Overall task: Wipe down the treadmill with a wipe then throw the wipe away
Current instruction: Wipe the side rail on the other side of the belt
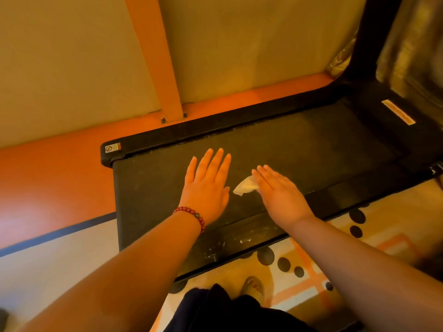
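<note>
The black treadmill (299,144) lies low across the middle of the view, its belt running from the left end to the upright at the right. My left hand (207,188), with a red bead bracelet at the wrist, rests flat on the belt with straight fingers. My right hand (279,192) lies flat beside it and presses a small white wipe (244,185) onto the belt. Part of the wipe sticks out from under the fingers toward the left hand; the rest is hidden beneath the palm.
An orange floor strip (60,178) and a cream wall with an orange post (155,56) lie beyond the treadmill. A patterned rug (311,279) with dark dots lies on the near side, where my foot (253,287) stands. The treadmill's black upright (364,44) rises at the right.
</note>
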Demonstrator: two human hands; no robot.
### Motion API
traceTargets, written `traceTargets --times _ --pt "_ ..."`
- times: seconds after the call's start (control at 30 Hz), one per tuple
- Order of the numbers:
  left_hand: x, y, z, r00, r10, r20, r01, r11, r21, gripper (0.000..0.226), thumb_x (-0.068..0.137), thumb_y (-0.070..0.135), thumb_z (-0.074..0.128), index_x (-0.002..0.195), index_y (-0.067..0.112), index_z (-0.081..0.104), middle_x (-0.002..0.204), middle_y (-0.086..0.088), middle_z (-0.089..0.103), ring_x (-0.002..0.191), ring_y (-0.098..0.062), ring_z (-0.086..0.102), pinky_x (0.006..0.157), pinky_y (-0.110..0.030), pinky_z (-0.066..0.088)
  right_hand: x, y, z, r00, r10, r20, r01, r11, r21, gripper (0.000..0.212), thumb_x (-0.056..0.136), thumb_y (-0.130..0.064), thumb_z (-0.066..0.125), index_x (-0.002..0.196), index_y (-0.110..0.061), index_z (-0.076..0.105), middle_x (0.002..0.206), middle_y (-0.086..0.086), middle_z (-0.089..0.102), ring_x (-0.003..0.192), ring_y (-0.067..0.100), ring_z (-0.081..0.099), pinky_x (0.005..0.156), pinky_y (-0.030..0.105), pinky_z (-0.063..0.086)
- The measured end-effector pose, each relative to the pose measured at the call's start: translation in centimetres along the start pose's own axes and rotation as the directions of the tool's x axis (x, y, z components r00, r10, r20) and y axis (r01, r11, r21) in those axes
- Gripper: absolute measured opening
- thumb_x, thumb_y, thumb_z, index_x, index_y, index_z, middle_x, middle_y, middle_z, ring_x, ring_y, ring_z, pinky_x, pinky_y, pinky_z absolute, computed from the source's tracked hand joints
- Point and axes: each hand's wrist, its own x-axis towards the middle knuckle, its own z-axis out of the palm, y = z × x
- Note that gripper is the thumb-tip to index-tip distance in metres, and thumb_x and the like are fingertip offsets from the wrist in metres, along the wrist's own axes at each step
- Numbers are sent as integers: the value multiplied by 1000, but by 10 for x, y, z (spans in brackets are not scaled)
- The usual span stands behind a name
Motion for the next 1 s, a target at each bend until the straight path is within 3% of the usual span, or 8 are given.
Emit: traceTargets --times 0.1,0.2,0.3,0.4,0.7,1.0 --pt "0 13 -1 998 66 6 -66 998 4 72 100 45 33 152 22 -11 162 -2 -10 148 -23 -12 110 -43 -15 -18 6 -1 998 55 -9 -56 998 -8 70 84 -12 73 145 -11 41 147 10 46 137 25 41 106 36 35" --pt "1 20 -4 989 149 12 -149 989 26 72 100 46 33 152 22 -12 162 -2 -10 148 -23 -12 110 -44 -16 -34 4 -4 988 156 -2 -156 988 1 69 83 -12 73 145 -11 41 147 10 46 137 25 42 106 37 38" --pt "-3 23 -5 976 218 21 -219 975 27 73 100 46 35 152 21 -10 162 -3 -8 148 -23 -10 110 -44 -16 -52 -1 -3 978 205 40 -207 977 56 66 96 -9 53 153 -14 20 159 6 22 148 22 17 116 36 20" --pt "-9 27 -4 961 275 38 -276 961 31 73 100 45 35 152 22 -10 162 -3 -8 148 -23 -10 110 -44 -16 -67 -5 -5 962 271 33 -272 959 78 68 99 -8 47 155 -16 9 162 4 12 149 19 7 119 33 12" --pt "-1 64 -2 910 412 46 -414 909 38 73 100 46 32 151 21 -14 161 -3 -11 148 -24 -13 112 -44 -14 -106 15 -5 897 442 26 -442 893 86 66 102 -12 39 155 -19 0 163 2 4 150 17 2 120 32 10" --pt "28 118 -3 892 452 28 -453 891 29 73 100 46 34 152 21 -9 162 -3 -7 148 -23 -10 111 -43 -14 -115 72 -3 876 476 80 -482 870 106 72 100 -8 43 155 -19 -2 163 2 3 150 18 1 121 33 12"
